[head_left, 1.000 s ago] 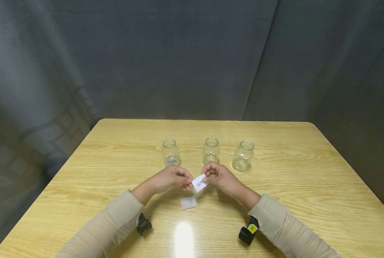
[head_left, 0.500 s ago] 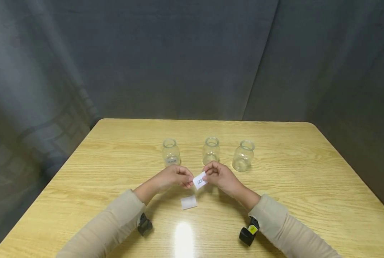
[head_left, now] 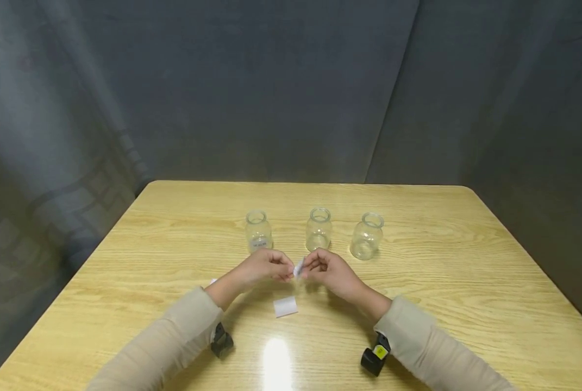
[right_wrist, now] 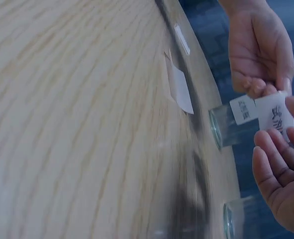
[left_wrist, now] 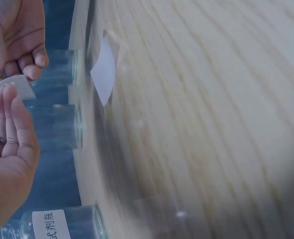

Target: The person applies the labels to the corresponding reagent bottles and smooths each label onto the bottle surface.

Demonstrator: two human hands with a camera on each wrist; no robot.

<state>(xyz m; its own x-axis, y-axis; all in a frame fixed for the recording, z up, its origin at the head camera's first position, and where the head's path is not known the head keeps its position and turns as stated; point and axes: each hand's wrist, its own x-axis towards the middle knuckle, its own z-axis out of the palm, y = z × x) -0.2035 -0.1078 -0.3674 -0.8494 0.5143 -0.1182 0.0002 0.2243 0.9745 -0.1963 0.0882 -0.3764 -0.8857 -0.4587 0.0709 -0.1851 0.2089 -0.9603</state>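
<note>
Label turned almost edge-on between two hands

Half a second ago the label (right_wrist: 274, 114) showed its print; now it appears nearly edge-on. The left hand (head_left: 266, 265) and right hand (head_left: 332, 273) each pinch it, fingers closed, above the table (head_left: 124, 277). Behind, left to right: labelled jar (head_left: 258, 231), middle jar (head_left: 318, 231), right jar (head_left: 367, 237). The hands slightly overlap the first two jars' bases. Nearer lies a slip (head_left: 285, 307).

Dark grey curtain (head_left: 251, 98) hangs right behind the table (head_left: 173, 217), a slanting seam (head_left: 390, 98) running down it. Over on the left it ripples, with a faint block-like pattern (head_left: 90, 190). White glare (head_left: 277, 364) shines off the pale, wood-grained tabletop in front.
</note>
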